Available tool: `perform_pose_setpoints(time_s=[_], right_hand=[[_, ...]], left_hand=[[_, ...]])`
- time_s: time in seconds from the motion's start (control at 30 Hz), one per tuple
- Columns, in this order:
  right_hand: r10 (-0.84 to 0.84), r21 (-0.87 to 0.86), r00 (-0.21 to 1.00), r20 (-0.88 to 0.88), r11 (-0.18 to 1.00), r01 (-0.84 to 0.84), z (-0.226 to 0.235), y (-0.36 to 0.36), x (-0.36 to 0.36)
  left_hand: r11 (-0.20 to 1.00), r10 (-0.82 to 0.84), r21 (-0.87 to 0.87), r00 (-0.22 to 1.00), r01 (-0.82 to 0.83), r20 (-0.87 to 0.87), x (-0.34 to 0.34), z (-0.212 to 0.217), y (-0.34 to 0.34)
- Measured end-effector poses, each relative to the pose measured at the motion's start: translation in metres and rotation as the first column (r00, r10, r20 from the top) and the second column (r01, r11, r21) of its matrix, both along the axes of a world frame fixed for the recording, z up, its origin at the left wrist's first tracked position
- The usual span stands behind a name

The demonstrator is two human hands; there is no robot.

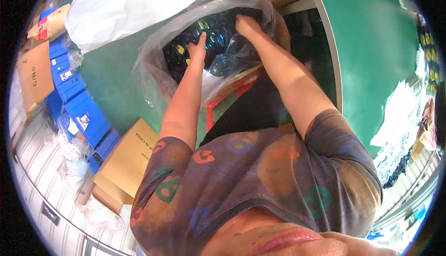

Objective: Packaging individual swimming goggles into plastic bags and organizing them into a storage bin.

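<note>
Past a dark patterned shirt [260,172], two bare hands were held over a heap of dark glossy pieces [216,38], packed within a clear plastic liner [151,63] inside a cardboard box [241,78]. The left hand [199,52] was set on the near side of the heap, its grip partly spread with one digit extended; whether anything was pinched could not be told. The right hand [247,25] was placed toward the far right of the heap, its grip curled and the fingertips hidden, so that no hold could be confirmed. The pieces, flecked with yellow and blue sheen, were judged prone to scratches if rubbed against one another, and a piece could be spilled should the loose liner be caught by a wrist and dragged. Small items might also be lost in the liner's folds. A red frame [210,116] was glimpsed below the box's near edge; how the load was borne could not be seen. To the right, a green surface [367,33] was bounded by a pale curved rim, with crumpled white sheeting [395,112] lying farther along. On the left, green floor [109,84] was flanked by an open carton [134,151] and a row of blue bins [88,110], backed by a pale ribbed wall [35,181]. Across the top, a broad white sheet [139,10] was spread.
</note>
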State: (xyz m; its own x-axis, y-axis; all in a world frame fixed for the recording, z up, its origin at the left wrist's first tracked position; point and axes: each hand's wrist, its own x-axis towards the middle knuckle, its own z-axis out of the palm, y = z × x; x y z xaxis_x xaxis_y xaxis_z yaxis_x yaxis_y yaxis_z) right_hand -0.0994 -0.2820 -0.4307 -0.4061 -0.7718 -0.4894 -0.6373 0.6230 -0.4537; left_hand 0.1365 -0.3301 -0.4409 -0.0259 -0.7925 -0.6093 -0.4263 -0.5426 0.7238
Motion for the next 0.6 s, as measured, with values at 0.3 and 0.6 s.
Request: perform_pose_setpoints(time_s=[0.3,0.6], right_hand=[[-0.311,0.321,0.721,0.619,0.938,0.129,0.0,0.009,-0.008],[-0.075,0.101,0.973,0.218,0.993,0.054,0.021,-0.003,0.036]], left_hand=[[0.993,0.046,0.117,0.993,-0.034,-0.105,-0.029,0.03,0.006],[0.988,0.113,0.113,0.993,-0.107,-0.042,0.004,0.015,-0.002]])
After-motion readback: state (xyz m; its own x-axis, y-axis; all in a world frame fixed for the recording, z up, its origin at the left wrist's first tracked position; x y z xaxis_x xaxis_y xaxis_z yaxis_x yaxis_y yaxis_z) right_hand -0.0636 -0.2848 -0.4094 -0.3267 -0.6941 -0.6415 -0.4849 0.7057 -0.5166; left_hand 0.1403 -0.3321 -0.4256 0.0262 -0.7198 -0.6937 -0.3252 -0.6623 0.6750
